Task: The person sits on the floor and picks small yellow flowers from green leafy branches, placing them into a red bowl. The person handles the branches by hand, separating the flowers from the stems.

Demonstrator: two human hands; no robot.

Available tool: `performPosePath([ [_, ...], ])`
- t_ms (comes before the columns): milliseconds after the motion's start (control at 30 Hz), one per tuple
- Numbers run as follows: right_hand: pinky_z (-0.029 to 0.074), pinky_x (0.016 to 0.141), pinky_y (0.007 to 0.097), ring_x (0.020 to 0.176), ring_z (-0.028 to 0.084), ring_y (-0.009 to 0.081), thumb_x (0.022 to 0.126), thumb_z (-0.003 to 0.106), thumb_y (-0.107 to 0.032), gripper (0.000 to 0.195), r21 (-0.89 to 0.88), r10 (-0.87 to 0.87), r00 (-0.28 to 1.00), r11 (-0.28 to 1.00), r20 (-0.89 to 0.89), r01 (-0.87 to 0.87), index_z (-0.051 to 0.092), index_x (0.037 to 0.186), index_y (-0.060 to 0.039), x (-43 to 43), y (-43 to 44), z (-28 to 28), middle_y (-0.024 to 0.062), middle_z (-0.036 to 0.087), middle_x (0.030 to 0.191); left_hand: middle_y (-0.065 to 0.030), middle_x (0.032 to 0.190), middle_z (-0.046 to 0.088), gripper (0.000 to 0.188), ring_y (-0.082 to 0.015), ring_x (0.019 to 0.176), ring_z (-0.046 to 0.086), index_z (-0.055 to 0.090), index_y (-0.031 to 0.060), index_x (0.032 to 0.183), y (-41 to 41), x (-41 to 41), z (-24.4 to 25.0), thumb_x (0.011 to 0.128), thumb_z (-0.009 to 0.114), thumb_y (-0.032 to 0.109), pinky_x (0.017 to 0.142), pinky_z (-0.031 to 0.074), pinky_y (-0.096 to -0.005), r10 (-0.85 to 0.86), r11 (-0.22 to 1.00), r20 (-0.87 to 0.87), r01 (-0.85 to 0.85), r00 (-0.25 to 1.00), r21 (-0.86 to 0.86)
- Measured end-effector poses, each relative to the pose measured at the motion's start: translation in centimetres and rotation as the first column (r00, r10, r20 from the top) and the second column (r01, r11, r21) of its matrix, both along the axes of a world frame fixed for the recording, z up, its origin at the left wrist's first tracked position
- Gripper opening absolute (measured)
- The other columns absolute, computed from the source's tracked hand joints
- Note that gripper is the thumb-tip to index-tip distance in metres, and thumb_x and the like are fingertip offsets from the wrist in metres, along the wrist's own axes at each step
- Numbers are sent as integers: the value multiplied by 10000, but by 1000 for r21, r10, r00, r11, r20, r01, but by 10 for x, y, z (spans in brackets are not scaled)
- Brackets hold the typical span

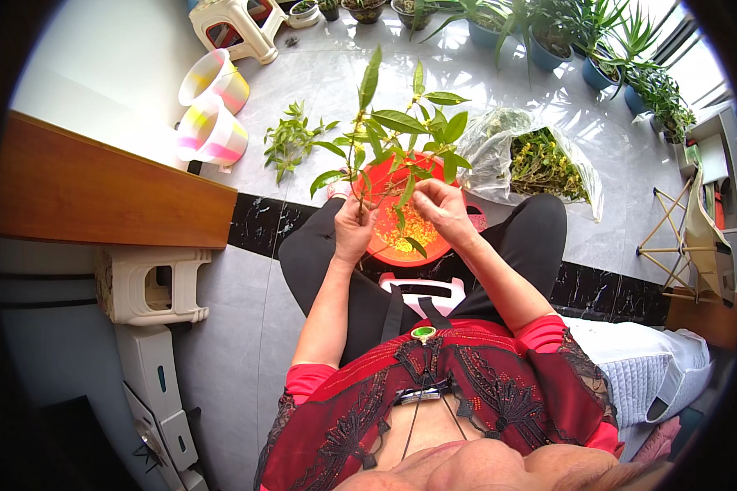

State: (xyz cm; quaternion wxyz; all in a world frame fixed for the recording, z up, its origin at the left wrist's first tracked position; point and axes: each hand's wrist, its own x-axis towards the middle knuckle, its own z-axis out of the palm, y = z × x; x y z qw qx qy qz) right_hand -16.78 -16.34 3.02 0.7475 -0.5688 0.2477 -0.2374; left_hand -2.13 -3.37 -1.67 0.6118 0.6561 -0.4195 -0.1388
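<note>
My left hand (pixel 354 228) grips the stem of a leafy branch (pixel 399 123) that carries small yellow blossoms. The branch spreads upward over a red basin (pixel 427 253) between my knees. Loose yellow-orange petals (pixel 408 230) cover part of the basin's bottom. My right hand (pixel 443 207) is at the branch's right side, thumb and fingertips drawn together beside a leaf. Whether anything sits between those fingertips is too small to tell.
A clear plastic bag (pixel 491 166) of flowering sprigs lies right of the basin. Cut leafy twigs (pixel 288 144) rest on the floor at left. Two plastic buckets (pixel 212 135), a wooden panel (pixel 116 190), potted plants (pixel 546 52) and a folding stool (pixel 700 239) stand around me.
</note>
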Motion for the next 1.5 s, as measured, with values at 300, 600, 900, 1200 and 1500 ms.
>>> performPosePath([
  [300, 370, 577, 265, 612, 426, 103, 919, 455, -172, 148, 708, -319, 913, 705, 254, 49, 523, 942, -42, -5, -32, 5, 12, 503, 731, -17, 699, 499, 200, -71, 543, 396, 480, 2, 658, 4, 4, -13, 731, 654, -61, 488, 340, -229, -42, 996, -30, 44, 999, 75],
  [600, 343, 577, 239, 622, 389, 101, 920, 434, -180, 227, 685, -271, 897, 727, 348, -46, 549, 986, 4, -11, -44, 7, 11, 457, 714, -56, 742, 554, 292, -106, 639, 498, 398, 32, 608, 4, 1, -5, 739, 637, -72, 574, 415, -237, -90, 967, -7, 89, 996, 237],
  [900, 340, 583, 244, 628, 391, 111, 930, 417, -188, 232, 682, -251, 858, 716, 448, -147, 559, 955, -6, -6, -48, 0, 16, 474, 716, -66, 749, 559, 295, -107, 674, 513, 391, 42, 613, 6, 2, -13, 740, 631, -75, 595, 422, -240, -114, 960, -78, 130, 990, 250],
  [1200, 335, 577, 251, 610, 383, 117, 908, 433, -185, 211, 677, -249, 864, 723, 438, -134, 563, 943, -24, -2, -50, -3, 18, 460, 696, -55, 741, 548, 315, -116, 677, 509, 374, 45, 599, 6, 1, -8, 739, 627, -79, 619, 419, -238, -121, 962, -83, 137, 989, 234],
  [1500, 338, 578, 255, 605, 382, 118, 959, 387, -277, 299, 700, -263, 874, 705, 408, -115, 557, 919, -33, 2, -53, -17, 24, 453, 700, 14, 613, 397, 118, -61, 523, 363, 551, 8, 735, 5, 1, -12, 734, 653, -52, 494, 339, -222, -140, 976, -12, 140, 990, 166],
])
